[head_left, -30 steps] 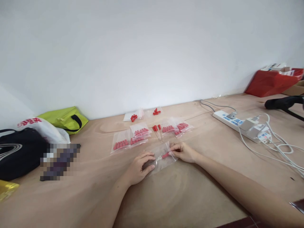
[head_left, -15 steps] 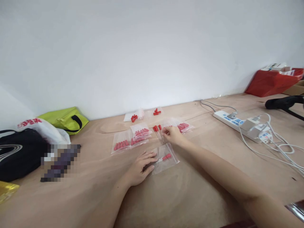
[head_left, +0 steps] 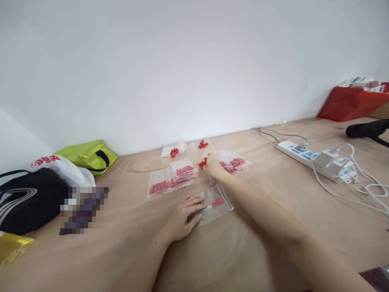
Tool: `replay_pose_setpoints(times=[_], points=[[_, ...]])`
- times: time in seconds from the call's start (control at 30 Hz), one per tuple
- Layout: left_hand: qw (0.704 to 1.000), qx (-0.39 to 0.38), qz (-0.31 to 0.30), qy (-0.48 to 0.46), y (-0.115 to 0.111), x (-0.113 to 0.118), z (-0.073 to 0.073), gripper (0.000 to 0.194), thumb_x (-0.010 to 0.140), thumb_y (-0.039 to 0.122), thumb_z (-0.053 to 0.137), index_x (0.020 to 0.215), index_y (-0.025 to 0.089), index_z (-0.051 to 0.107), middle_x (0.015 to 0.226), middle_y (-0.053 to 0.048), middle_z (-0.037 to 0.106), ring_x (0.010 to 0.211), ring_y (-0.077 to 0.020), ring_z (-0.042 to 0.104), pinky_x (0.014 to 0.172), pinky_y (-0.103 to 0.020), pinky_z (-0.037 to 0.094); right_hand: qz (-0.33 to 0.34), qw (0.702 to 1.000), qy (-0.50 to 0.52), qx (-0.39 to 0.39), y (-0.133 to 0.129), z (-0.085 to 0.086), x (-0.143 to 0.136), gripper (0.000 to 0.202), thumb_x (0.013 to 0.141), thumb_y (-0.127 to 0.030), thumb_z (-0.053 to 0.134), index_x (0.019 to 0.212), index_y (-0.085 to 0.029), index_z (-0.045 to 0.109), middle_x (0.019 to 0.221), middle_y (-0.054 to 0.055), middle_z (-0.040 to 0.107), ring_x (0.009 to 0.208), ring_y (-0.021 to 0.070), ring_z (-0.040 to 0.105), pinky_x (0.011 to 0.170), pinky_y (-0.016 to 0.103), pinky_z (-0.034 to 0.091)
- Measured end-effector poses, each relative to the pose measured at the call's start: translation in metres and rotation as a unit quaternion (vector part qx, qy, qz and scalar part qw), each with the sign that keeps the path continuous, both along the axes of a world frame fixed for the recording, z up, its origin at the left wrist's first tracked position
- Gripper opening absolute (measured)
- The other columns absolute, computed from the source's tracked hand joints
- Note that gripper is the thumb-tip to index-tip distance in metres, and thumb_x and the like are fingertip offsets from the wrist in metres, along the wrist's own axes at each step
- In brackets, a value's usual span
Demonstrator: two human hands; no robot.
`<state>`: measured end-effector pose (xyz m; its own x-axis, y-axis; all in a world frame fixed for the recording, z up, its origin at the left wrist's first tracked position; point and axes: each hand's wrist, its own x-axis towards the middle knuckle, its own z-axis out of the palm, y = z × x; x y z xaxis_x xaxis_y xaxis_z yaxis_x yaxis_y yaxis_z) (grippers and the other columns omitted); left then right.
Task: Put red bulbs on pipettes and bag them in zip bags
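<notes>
My left hand (head_left: 187,217) lies on the left part of a clear zip bag (head_left: 225,209), its fingers stretched out and the thumb apart. Inside that bag is a dropper with a red bulb (head_left: 217,201). Farther back, my right hand (head_left: 213,166) has its fingers closed at a few loose droppers with red bulbs (head_left: 202,163); the hand hides their stems and its own fingertips. Filled bags of red-bulbed droppers (head_left: 159,186) lie left of it, some overlapping in a stack (head_left: 184,170). More filled bags (head_left: 237,162) lie just to its right.
Against the wall lie two bags with small red pieces (head_left: 174,153) (head_left: 203,144). A power strip (head_left: 291,151) with chargers and white cables (head_left: 364,194) occupies the right side, near a red bag (head_left: 349,103). A green bag (head_left: 88,154) and a black bag (head_left: 39,198) are at left.
My right hand has moved slightly back and left, now covering the loose droppers' stems. The left hand stays on the bag. The whole view has shifted a little.
</notes>
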<state>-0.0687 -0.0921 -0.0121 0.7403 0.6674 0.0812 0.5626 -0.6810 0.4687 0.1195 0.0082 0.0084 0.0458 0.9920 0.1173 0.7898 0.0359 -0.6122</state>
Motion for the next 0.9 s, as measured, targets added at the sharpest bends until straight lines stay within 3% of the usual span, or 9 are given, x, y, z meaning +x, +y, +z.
replay_pose_setpoints(times=[0.13,0.23,0.33,0.43,0.6,0.9], points=[[1.0,-0.004,0.005,0.009,0.0,0.001,0.002,0.033,0.085,0.027,0.043,0.117,0.026,0.051,0.128,-0.002,0.047,0.122,-0.0194,0.037,0.105,-0.046,0.023,0.02,0.979,0.162,0.126,-0.031,-0.014,0.041,0.055,0.076,-0.017,0.042,0.127,-0.01,0.023,0.072,0.003,0.056,0.062,0.0148,0.055,0.06,0.027,0.043],[1.0,0.0,0.005,0.013,0.0,0.003,0.004,0.033,0.085,0.027,0.043,0.117,0.026,0.051,0.128,-0.002,0.047,0.122,-0.0188,0.037,0.105,-0.045,0.023,-0.014,0.932,0.333,0.144,-0.06,-0.035,0.072,0.05,0.076,-0.027,0.043,0.123,-0.019,0.025,0.067,-0.005,0.048,0.047,0.0094,0.048,0.048,0.023,0.041],[1.0,-0.001,0.008,0.016,0.0,0.004,0.006,0.033,0.085,0.028,0.043,0.117,0.027,0.051,0.129,-0.001,0.046,0.122,-0.0184,0.037,0.105,-0.045,0.022,-0.056,0.896,0.418,0.137,-0.079,-0.049,0.087,0.044,0.073,-0.033,0.048,0.111,-0.022,0.032,0.061,-0.008,0.044,0.044,0.0089,0.048,0.044,0.022,0.04],[1.0,-0.003,0.01,0.019,-0.001,0.005,0.008,0.032,0.085,0.028,0.043,0.116,0.028,0.052,0.129,-0.001,0.045,0.122,-0.0185,0.037,0.106,-0.045,0.022,-0.09,0.876,0.456,0.13,-0.084,-0.051,0.085,0.042,0.07,-0.034,0.052,0.105,-0.023,0.031,0.059,-0.009,0.044,0.045,0.0099,0.05,0.043,0.023,0.042],[1.0,-0.003,0.014,0.026,-0.001,0.006,0.009,0.032,0.085,0.027,0.043,0.115,0.027,0.053,0.129,-0.001,0.045,0.122,-0.0182,0.038,0.105,-0.044,0.023,-0.087,0.863,0.48,0.129,-0.078,-0.05,0.069,0.043,0.068,-0.035,0.054,0.101,-0.024,0.029,0.06,-0.01,0.045,0.046,0.01,0.052,0.044,0.023,0.044],[0.999,0.008,0.035,0.016,-0.005,0.007,0.011,0.046,0.084,0.03,0.044,0.129,0.029,0.034,0.133,0.001,0.041,0.124,-0.019,0.034,0.105,-0.042,0.024,0.001,0.849,0.527,0.045,-0.094,-0.048,0.055,0.044,0.066,-0.051,0.055,0.092,-0.023,0.034,0.064,-0.008,0.052,0.047,0.0091,0.054,0.048,0.024,0.046]])
